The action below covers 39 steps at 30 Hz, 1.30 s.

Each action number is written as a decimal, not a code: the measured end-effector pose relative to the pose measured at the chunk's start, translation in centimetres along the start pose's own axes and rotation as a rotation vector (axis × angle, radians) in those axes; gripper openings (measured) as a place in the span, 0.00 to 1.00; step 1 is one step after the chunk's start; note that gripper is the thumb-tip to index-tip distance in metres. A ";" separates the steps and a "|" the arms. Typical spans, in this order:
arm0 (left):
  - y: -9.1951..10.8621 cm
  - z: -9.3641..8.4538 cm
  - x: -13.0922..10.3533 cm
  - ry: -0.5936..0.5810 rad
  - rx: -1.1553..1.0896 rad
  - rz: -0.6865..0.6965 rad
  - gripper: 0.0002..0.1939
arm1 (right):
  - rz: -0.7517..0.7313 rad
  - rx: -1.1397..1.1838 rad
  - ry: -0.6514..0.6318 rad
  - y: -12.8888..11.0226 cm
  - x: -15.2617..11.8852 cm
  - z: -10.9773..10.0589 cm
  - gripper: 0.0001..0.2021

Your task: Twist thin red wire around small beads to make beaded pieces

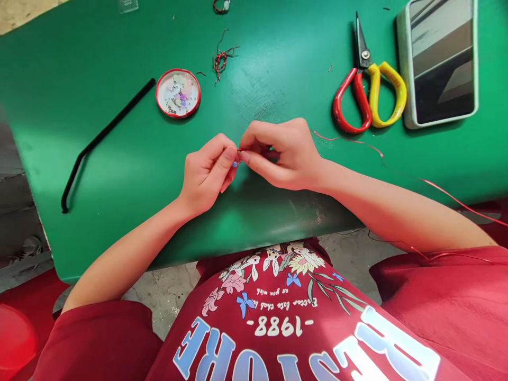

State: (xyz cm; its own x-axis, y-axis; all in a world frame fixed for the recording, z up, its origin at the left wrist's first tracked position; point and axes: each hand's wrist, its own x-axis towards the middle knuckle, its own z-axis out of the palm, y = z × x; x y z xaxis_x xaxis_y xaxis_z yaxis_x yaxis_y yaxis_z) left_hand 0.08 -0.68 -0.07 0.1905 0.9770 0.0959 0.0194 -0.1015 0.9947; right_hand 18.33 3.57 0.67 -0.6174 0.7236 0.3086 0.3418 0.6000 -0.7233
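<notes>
My left hand [208, 172] pinches a short bit of red cord [238, 150] between thumb and index finger, just above the table's near edge. A small blue bead [235, 164] shows beside its fingertips. Thumb and index finger of my right hand [283, 153] close on the same cord, almost touching the left fingertips. Most of the cord is hidden by the fingers. A thin red thread [381, 154] trails from behind my right hand toward the right edge; whether it joins the held cord cannot be seen.
On the green table [119, 174] lie a red-rimmed lid [162, 108] with tiny beads, a bent black straw [109, 127] and a red cord tangle [220, 62]. Scissors [364, 79] and a device with a dark screen [442, 63] lie right. A beaded cord loop [216, 8] is at the top.
</notes>
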 end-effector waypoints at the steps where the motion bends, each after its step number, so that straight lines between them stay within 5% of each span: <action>1: 0.0 -0.1 0.0 0.005 0.027 0.008 0.19 | 0.008 0.057 -0.021 -0.1 0.1 -0.1 0.09; 5: 0.2 -0.2 0.0 0.018 0.055 -0.030 0.19 | 0.029 0.126 -0.039 -0.3 0.4 -0.2 0.10; 13: 0.6 0.2 0.1 0.062 -0.042 -0.204 0.22 | 0.005 -0.133 0.055 0.0 -0.2 1.1 0.07; 23: 0.2 -0.5 1.2 -0.015 -0.367 -0.137 0.18 | 0.163 0.549 -0.012 -0.1 0.8 -0.1 0.17; 39: 0.1 -0.2 1.3 0.078 -0.542 -0.252 0.17 | 0.252 0.693 -0.056 -0.2 1.0 -0.1 0.15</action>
State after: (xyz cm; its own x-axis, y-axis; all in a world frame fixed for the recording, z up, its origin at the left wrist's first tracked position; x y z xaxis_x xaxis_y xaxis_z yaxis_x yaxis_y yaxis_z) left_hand 0.13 0.58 0.15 0.1720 0.9714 -0.1634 -0.4520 0.2252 0.8631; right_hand 17.72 4.19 1.15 -0.6207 0.7816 0.0628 -0.0360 0.0516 -0.9980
